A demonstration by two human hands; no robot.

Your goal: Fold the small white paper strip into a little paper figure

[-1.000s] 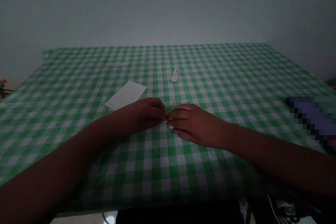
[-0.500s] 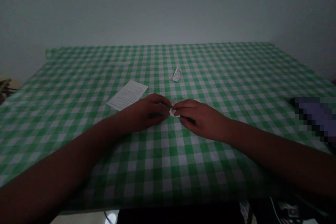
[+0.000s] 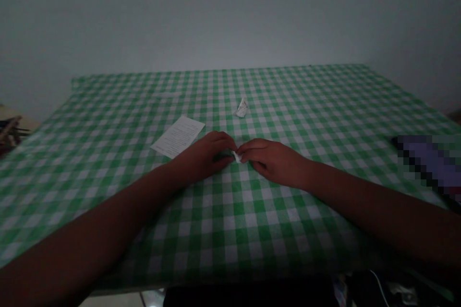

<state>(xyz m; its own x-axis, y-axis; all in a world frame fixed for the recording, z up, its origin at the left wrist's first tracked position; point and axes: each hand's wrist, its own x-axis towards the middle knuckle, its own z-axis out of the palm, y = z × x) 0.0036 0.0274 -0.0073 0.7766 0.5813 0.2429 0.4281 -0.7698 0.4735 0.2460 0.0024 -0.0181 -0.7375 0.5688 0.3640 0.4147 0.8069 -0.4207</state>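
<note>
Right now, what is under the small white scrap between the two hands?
The green-and-white checked tablecloth shows around the white scrap. What is directly beneath cannot be seen: the scrap, left hand and right hand cover it.

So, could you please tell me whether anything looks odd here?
The dark object at the right edge looks odd, pixelated into coarse blocks. The printed sheet lies askew on the checked tablecloth.
</note>
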